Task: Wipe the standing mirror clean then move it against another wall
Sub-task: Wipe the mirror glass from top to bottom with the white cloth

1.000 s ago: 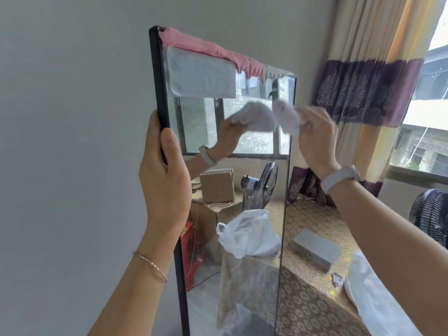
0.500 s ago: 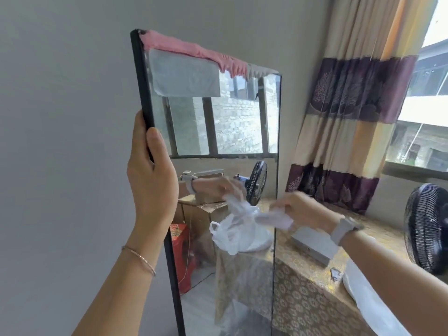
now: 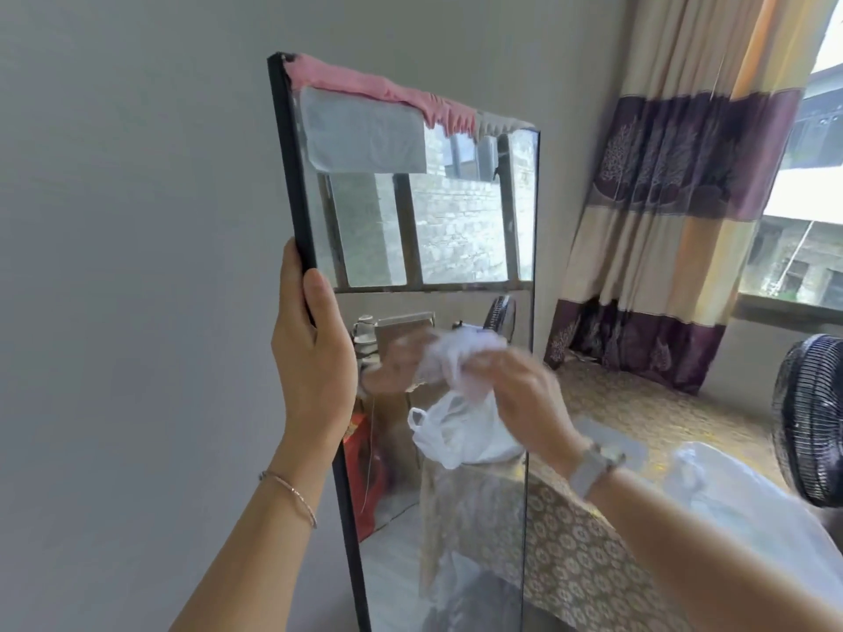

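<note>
Your left hand (image 3: 314, 353) alone clamps the dark frame edge of the tall black-framed standing mirror (image 3: 438, 230), upright near the grey wall (image 3: 137, 221). Your right hand (image 3: 524, 403) presses a bunched white cloth (image 3: 460, 358) on the glass mid-height. Hard rubbing risks tipping it.

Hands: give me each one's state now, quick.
Left hand: closed on the mirror, gripping its dark left edge.
Right hand: closed on a white cloth, pressed to the glass.
</note>
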`<state>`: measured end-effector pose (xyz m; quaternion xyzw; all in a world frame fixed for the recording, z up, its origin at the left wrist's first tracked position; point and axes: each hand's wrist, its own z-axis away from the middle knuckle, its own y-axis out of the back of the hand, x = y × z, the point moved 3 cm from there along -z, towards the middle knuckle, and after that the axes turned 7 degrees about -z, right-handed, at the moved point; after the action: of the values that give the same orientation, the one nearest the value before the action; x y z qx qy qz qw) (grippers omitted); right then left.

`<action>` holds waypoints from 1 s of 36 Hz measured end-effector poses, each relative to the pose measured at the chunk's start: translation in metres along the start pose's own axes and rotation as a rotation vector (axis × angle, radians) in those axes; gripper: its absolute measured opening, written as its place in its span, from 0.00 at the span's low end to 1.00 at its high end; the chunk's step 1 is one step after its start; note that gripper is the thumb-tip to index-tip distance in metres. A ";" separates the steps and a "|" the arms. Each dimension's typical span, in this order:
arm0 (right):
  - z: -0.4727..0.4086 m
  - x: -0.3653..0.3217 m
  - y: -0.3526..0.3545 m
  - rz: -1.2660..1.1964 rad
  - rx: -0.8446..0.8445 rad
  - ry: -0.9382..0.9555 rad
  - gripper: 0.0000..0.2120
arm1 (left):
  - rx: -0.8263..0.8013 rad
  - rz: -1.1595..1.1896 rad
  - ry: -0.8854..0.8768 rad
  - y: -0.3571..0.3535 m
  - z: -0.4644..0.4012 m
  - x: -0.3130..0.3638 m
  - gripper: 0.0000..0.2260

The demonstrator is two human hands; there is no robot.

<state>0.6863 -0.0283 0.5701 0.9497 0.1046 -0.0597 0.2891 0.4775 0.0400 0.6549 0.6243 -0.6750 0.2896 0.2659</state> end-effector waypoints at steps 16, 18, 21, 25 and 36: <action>-0.092 -0.025 0.068 0.052 0.354 -0.023 0.15 | -0.132 0.000 0.079 0.004 0.042 -0.027 0.16; -0.092 -0.030 0.057 0.087 0.330 -0.012 0.16 | -0.153 0.021 0.086 0.003 0.044 -0.024 0.16; -0.047 -0.033 0.032 0.091 0.239 0.008 0.21 | -0.187 0.035 0.099 0.002 0.046 -0.020 0.18; 0.048 -0.022 0.001 0.028 -0.235 0.024 0.19 | -0.189 0.016 0.082 0.006 0.044 -0.024 0.17; -0.031 -0.039 0.061 0.007 0.176 0.118 0.16 | -0.222 0.035 0.057 0.005 0.047 -0.018 0.17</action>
<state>0.6644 -0.0667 0.6352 0.9736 0.1126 -0.0116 0.1982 0.4740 0.0189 0.6089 0.5707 -0.7059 0.2353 0.3474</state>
